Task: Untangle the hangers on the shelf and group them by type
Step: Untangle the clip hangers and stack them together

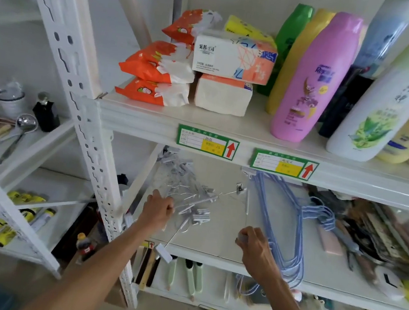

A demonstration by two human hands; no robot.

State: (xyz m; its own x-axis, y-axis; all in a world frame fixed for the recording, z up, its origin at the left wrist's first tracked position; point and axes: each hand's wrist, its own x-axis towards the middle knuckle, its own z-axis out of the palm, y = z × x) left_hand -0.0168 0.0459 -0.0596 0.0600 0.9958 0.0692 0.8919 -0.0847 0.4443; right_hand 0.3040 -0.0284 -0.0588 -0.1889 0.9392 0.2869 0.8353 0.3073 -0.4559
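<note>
On the middle shelf (221, 257), the blue wire hangers (288, 241) lie nested in one neat stack, their hooks fanned toward the back right. To the left of that stack sits the tangle of white clip hangers (192, 197), wires and clips crossing one another. One clip (163, 252) from it dangles over the shelf's front edge, and another (240, 188) sticks up just beside the blue stack's far end.

The person's left hand (159, 210) is clenched on wires at the tangle's near left side. The right hand (256, 250), just beside the stack's near left edge, has its fingers curled round a small pale piece (241, 237), likely a hanger clip, though blur hides what it is.

The step in hand appears to be working one clip hanger free of the knot, with the blue group seemingly sorted. The next move probably calls for holding the bunch steady with the left hand while the right draws the single hanger out along its own hook, slowly, so the clips do not snag neighbouring wires or drag the blue stack.
</note>
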